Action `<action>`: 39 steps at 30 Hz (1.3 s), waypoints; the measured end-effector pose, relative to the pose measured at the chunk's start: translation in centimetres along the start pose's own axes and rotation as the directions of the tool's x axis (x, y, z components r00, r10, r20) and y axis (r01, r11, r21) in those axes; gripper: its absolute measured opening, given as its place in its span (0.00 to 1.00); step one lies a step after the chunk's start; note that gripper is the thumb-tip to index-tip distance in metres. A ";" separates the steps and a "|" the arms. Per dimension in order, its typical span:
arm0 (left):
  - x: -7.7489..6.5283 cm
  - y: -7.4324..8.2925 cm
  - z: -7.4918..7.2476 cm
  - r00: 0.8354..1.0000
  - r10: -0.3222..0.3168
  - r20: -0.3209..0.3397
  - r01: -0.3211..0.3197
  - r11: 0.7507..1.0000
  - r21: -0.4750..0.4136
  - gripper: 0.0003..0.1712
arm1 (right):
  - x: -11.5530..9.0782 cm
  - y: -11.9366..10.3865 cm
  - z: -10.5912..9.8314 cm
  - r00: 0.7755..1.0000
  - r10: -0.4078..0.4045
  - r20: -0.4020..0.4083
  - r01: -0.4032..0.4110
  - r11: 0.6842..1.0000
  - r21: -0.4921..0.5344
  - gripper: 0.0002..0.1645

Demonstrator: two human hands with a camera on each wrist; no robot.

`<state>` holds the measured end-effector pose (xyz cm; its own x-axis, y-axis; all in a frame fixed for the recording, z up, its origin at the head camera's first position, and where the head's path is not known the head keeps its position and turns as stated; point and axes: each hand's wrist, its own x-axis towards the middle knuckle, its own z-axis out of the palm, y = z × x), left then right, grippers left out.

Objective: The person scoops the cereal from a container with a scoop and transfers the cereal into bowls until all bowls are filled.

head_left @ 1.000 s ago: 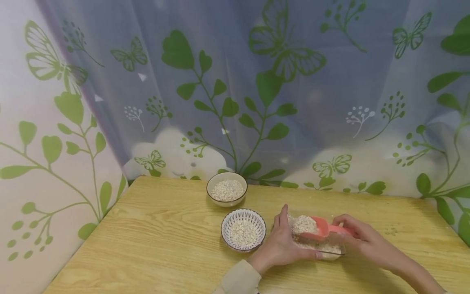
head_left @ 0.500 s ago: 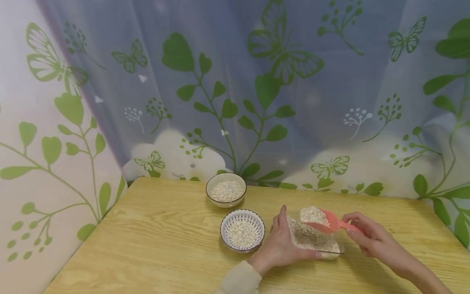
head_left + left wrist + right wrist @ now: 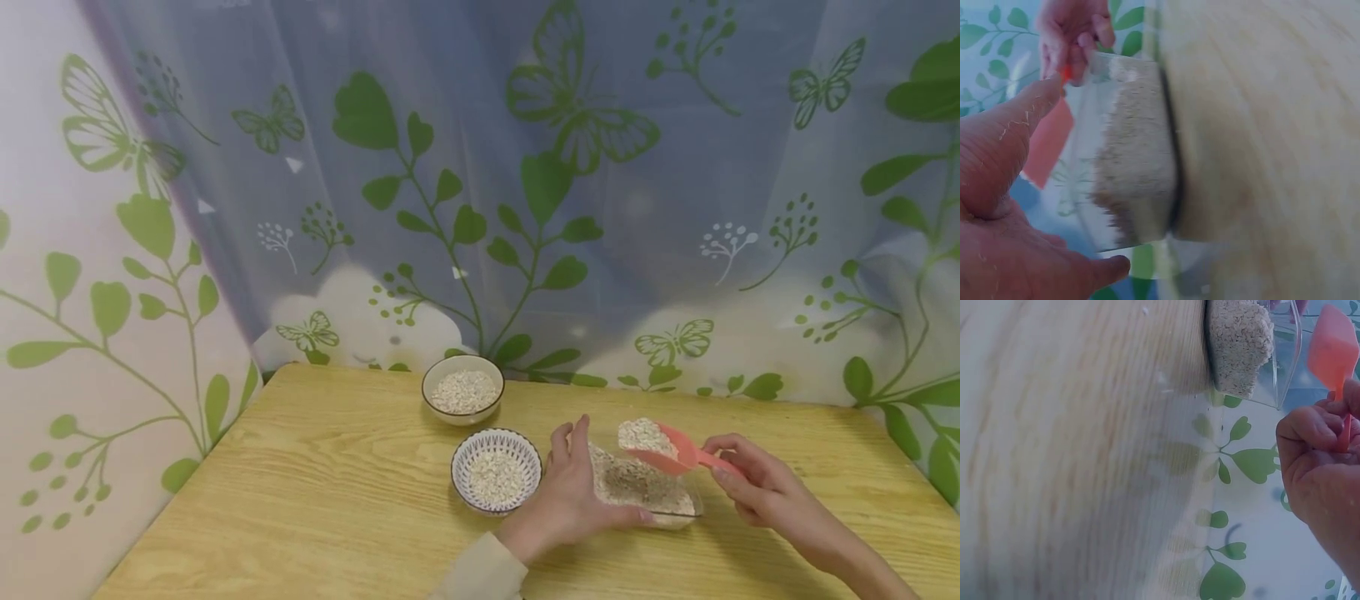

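Note:
My right hand (image 3: 757,483) grips the handle of a coral-pink scoop (image 3: 681,454), which bears a heap of oat flakes (image 3: 643,435) above a clear rectangular container (image 3: 693,510). More oats fill part of that container. My left hand (image 3: 566,500) is spread at the container's left end, the straight thumb along the near rim and the fingers at the far left corner. In the left wrist view, that thumb and one finger stretch out straight beside the clear wall. The right wrist view has the scoop (image 3: 1334,353) raised beyond the container, its handle between the right thumb and fingers.
Just left of my left hand stands a patterned bowl (image 3: 462,493) with oats in it. Behind that is a cream, dark-rimmed bowl (image 3: 450,415), also holding oats. A wood-grain table (image 3: 322,500) carries everything, and a leaf-and-butterfly curtain (image 3: 450,208) hangs at its back edge.
The loaded scoop has risen from the container and shifted right with my right hand, mostly in the first half second. My left hand has stayed at the container.

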<state>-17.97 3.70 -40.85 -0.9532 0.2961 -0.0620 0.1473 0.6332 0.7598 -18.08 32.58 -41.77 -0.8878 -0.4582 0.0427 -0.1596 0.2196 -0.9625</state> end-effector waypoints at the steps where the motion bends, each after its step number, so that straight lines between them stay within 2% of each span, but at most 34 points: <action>1: -0.2 0.2 -0.3 1.000 0.012 0.002 -0.012 1.000 0.004 0.77 | 0.0 0.0 0.0 1.000 -0.009 -0.003 0.009 1.000 0.003 0.14; 6: -1.0 0.6 -2.1 0.994 0.103 0.017 -0.104 0.994 0.027 0.72 | 0.0 -0.1 0.2 0.999 -0.023 -0.031 0.023 1.000 -0.013 0.14; 10: -1.2 0.0 -3.7 0.989 0.148 0.013 -0.149 0.988 0.035 0.68 | 0.0 -0.3 0.3 0.999 -0.015 -0.046 0.013 1.000 -0.023 0.14; 16: -1.7 -2.3 -5.7 0.987 0.162 -0.021 -0.161 0.985 0.060 0.65 | 0.1 -0.5 0.5 0.998 -0.022 -0.056 0.021 0.999 -0.033 0.13; 24: -2.5 -5.8 -8.2 0.973 0.231 -0.024 -0.229 0.971 0.072 0.57 | 0.4 -1.1 0.7 0.998 -0.008 -0.059 0.006 0.999 -0.039 0.13; 29: -3.1 -7.3 -9.3 0.969 0.238 -0.066 -0.232 0.969 0.089 0.55 | 0.6 -1.3 0.9 0.998 -0.017 -0.065 0.014 0.999 -0.053 0.12; 34: -3.3 -8.6 -9.8 0.967 0.238 -0.095 -0.228 0.967 0.111 0.57 | 0.9 -1.6 1.3 0.998 -0.025 -0.065 0.022 0.999 -0.049 0.12; 39: -3.5 -9.9 -10.1 0.971 0.221 -0.090 -0.209 0.970 0.125 0.62 | 1.2 -1.8 1.9 0.998 -0.033 -0.057 0.031 0.999 -0.027 0.13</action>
<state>-18.74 -10.80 -41.64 -0.9169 0.3631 0.1659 0.3752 0.6416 0.6690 -18.06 30.04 -40.53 -0.9052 -0.4155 0.0895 -0.1991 0.2284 -0.9530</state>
